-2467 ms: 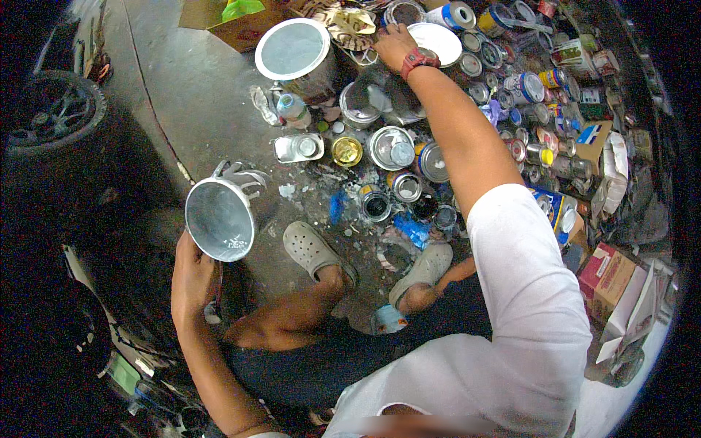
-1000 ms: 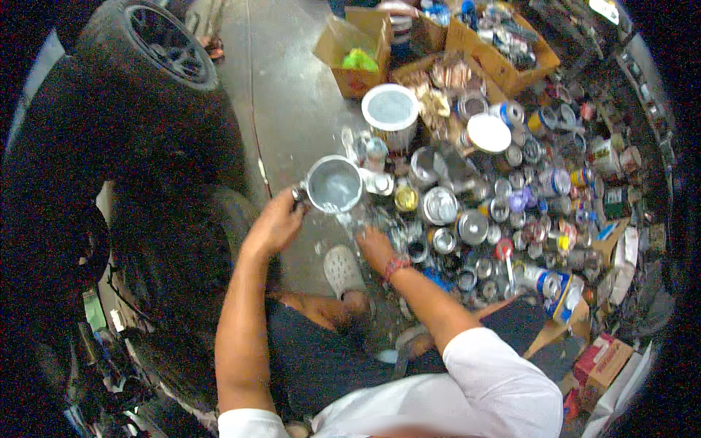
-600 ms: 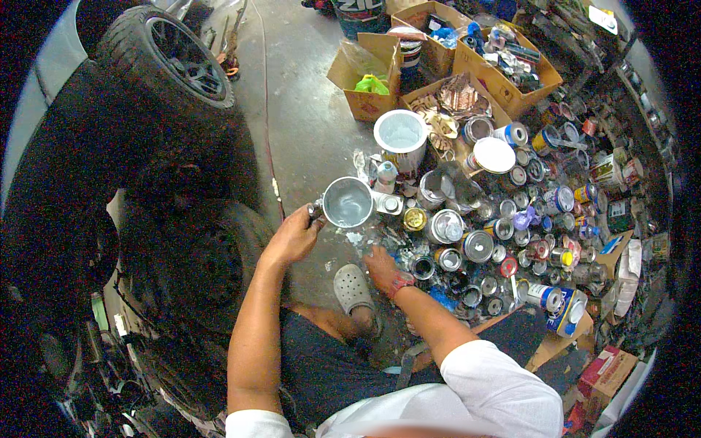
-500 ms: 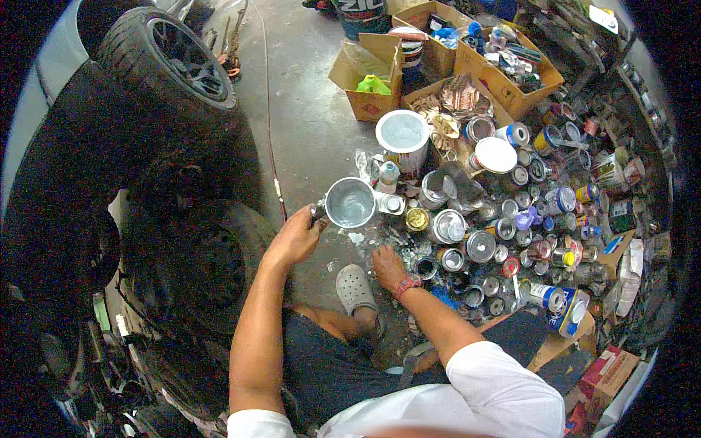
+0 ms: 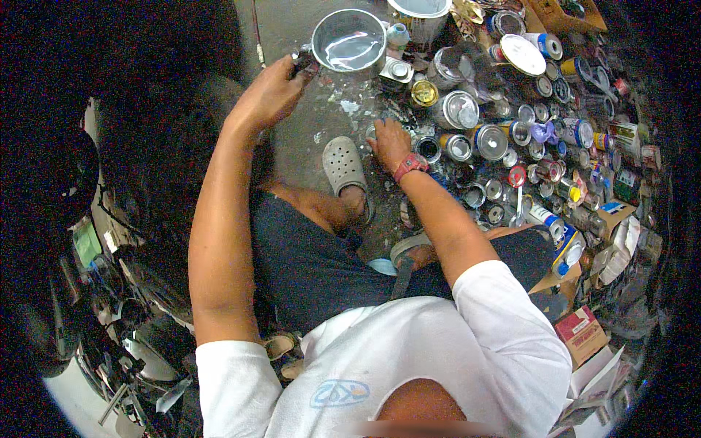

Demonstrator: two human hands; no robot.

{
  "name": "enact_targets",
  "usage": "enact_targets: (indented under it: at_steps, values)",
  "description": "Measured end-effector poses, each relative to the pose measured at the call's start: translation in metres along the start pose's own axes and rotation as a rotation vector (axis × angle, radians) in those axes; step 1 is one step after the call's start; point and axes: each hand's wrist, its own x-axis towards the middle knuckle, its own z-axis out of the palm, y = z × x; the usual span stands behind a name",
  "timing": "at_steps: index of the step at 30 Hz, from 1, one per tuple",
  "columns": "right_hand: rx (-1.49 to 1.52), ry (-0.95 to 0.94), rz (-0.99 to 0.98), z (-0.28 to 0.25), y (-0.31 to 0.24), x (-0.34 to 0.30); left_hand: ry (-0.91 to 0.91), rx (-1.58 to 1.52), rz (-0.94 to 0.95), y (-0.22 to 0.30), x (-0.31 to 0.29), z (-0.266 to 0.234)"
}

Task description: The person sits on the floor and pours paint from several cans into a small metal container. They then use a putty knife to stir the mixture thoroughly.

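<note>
While the dark handle of a grey cup [image 5: 349,69] is being gripped by the left hand [image 5: 272,93], its fingers clamped around it, a shiny greyish liquid is being held in the cup. The cup is being kept up near the top edge, mouth upward, just left of the crowded cans. The right hand [image 5: 392,144] is being held low over the floor with its fingers bent, just left of an open can [image 5: 431,160] in which something dark is being contained; whether anything is being pinched cannot be told. Beyond that hand, a rectangular tin [image 5: 396,71] and a plastic bottle [image 5: 398,38] are being set close together, with a gold-coloured tin [image 5: 423,106] just to their right. Farther right, a can [image 5: 491,142] is being closed off by its lid, and a jar [image 5: 573,193] is being topped with yellow.

The far left is being lost in darkness, and shapes there are hard to make out. The right fingertips are being partly hidden by the hand itself. A bucket [image 5: 427,29] is being cut off by the upper edge, as is a cardboard box [image 5: 566,18] farther right.
</note>
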Motion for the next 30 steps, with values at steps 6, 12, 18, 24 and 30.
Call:
enact_targets:
  at_steps: [6, 12, 18, 24, 30]
  values:
    - [0.084, 0.035, -0.006, -0.01, -0.002, 0.005, 0.151, 0.12, 0.14, -0.032, 0.016, 0.021]
    - [0.129, 0.229, -0.207, -0.106, -0.035, -0.012, -0.114, -0.093, -0.072, -0.032, 0.033, 0.021]
    - [0.233, 0.374, -0.336, -0.236, -0.076, -0.031, -0.133, -0.385, -0.082, -0.014, 0.039, 0.031]
    - [0.168, 0.451, -0.315, -0.278, -0.089, -0.036, -0.284, -0.382, -0.259, 0.001, 0.056, 0.035]
    - [0.142, 0.444, -0.229, -0.274, -0.097, -0.031, -0.362, -0.432, -0.288, 0.022, 0.058, 0.036]
